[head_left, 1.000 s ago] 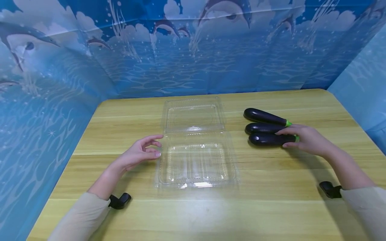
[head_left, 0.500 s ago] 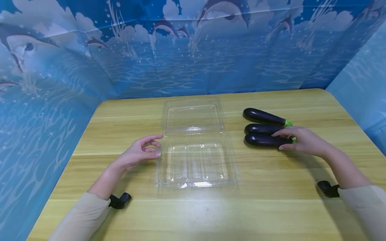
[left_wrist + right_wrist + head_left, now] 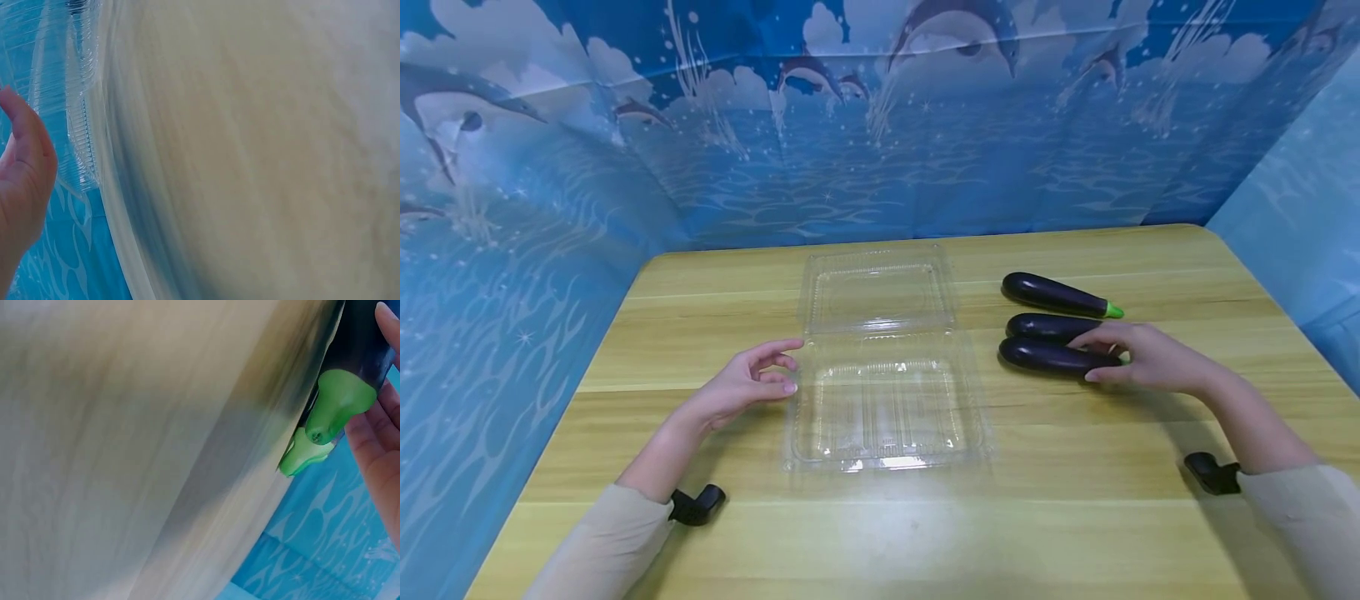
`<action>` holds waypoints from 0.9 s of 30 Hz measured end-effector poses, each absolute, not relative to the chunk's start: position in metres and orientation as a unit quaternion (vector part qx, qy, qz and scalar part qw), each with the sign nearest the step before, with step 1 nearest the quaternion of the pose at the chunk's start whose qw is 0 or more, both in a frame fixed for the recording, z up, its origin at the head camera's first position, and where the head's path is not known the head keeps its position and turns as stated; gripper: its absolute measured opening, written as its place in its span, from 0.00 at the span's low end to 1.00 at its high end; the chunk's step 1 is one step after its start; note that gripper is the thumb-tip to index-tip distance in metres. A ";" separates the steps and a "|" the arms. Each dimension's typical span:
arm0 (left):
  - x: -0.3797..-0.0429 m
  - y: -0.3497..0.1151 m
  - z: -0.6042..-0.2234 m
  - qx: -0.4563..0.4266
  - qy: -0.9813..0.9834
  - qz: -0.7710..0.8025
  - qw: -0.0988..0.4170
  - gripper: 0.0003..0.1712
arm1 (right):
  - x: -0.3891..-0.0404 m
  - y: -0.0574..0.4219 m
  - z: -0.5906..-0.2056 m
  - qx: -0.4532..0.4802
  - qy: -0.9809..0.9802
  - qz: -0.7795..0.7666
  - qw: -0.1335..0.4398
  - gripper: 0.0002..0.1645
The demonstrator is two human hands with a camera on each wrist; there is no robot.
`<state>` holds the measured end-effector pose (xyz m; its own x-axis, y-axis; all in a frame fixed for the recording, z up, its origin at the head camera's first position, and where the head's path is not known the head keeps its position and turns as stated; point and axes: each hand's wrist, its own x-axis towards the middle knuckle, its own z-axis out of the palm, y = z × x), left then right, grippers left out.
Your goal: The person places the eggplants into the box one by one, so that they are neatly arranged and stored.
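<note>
In the head view, three dark purple eggplants lie to the right. My right hand [image 3: 1150,358] grips the nearest eggplant [image 3: 1037,355] by its stem end, thumb on the near side and fingers over the far side. The middle eggplant [image 3: 1047,326] is right behind it, its stem end hidden by my fingers. Farther back is the third eggplant [image 3: 1060,297], its green cap showing. The right wrist view shows the held eggplant's green cap [image 3: 344,400] beside my thumb. My left hand [image 3: 745,386], fingers loosely bent, is at the left edge of a clear plastic clamshell container [image 3: 887,454].
The container's lid [image 3: 880,287] lies folded back, away from me. Everything is on a light wooden table [image 3: 910,542]. A blue curtain [image 3: 835,167] with dolphins stands behind it and along both sides. Each wrist carries a black camera [image 3: 697,505].
My right hand has moved a little to the left, and the nearest eggplant has shifted left with it. The left hand and the container have stayed in place.
</note>
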<state>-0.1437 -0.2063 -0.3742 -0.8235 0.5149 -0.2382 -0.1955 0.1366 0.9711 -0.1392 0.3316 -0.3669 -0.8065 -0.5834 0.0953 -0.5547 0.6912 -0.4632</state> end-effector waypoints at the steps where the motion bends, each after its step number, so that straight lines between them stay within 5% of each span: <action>1: -0.144 -0.206 -0.374 0.113 0.700 0.649 0.275 0.41 | -0.139 0.331 -0.366 -0.306 0.919 -0.247 0.036 0.21; 27: -0.145 -0.205 -0.375 0.107 0.692 0.659 0.274 0.40 | -0.143 0.317 -0.327 -0.287 0.908 -0.289 0.096 0.23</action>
<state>-0.1450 -0.2051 -0.3746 -0.8266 0.5100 -0.2381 -0.2124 0.1091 0.9711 -0.1427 0.3168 -0.3267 -0.8168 -0.5769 -0.0081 -0.4662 0.6681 -0.5799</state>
